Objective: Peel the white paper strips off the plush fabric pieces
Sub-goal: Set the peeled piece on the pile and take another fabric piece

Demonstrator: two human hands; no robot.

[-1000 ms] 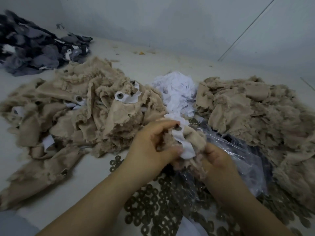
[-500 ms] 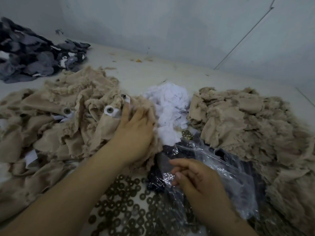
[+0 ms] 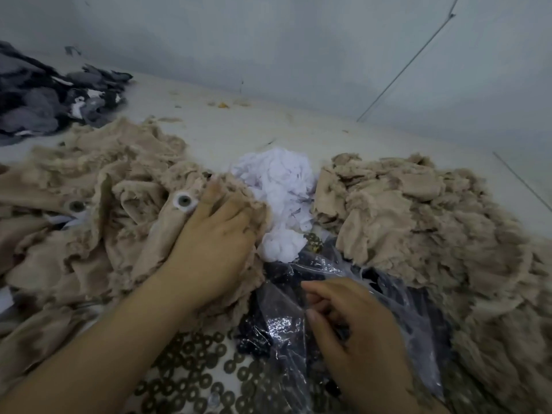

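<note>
Head view: tan plush pieces (image 3: 98,222) are heaped at left, where the left hand (image 3: 215,246) presses into them, fingers curled in the fabric. Peeled white paper strips (image 3: 280,189) lie just beyond. The right hand (image 3: 352,327), loosely curled, rests on a plastic bag (image 3: 286,312) on the worktop (image 3: 239,130).

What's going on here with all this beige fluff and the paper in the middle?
A person is sorting plush pieces to peel paper off them. Their left hand reaches into the left heap of beige plush fabric pieces, fingers dug into it. The right hand rests, loosely curled, on a clear plastic bag of dark parts. A crumpled pile of white paper strips lies between the two heaps; the right beige plush heap shows no paper.
</note>
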